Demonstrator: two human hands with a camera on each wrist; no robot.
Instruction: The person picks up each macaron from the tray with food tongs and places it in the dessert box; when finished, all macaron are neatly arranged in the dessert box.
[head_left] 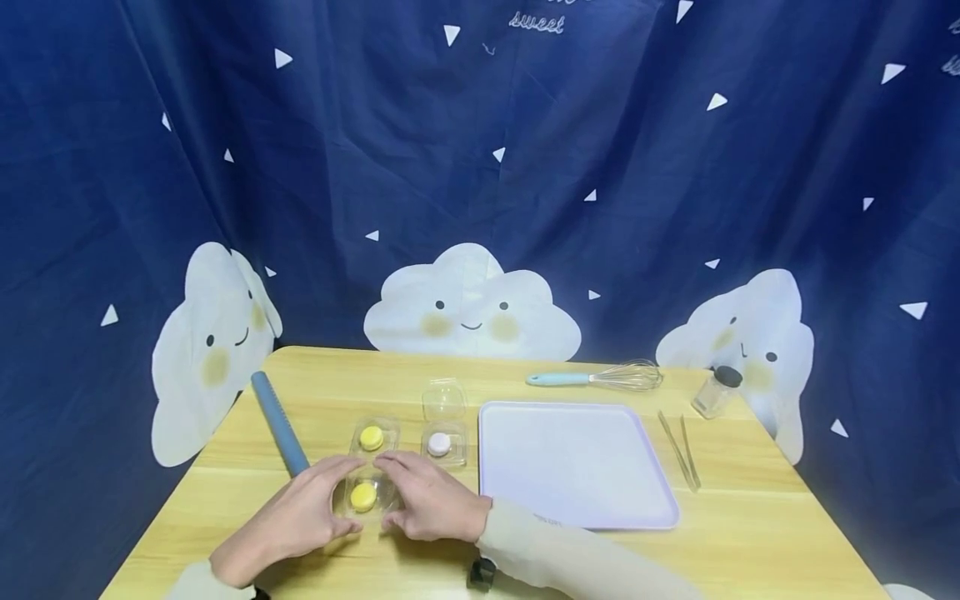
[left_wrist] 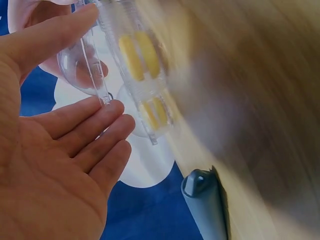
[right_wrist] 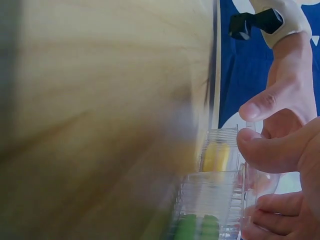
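Note:
Both hands frame a clear plastic box with a yellow macaron. My left hand spans its left side, thumb in front and fingers behind; its straight fingertips touch the edge of the clear lid in the left wrist view. From the other side my right hand has its thumb and fingertips at the lid's edge. Just behind is another clear box with a yellow macaron. To its right, an opened clear box holds a pale lilac macaron. A green macaron in a clear box shows only in the right wrist view.
A pale lilac tray lies to the right of the boxes. A whisk is behind it, with tweezers and a black-lidded jar on the right. A blue-grey stick-shaped tool lies left.

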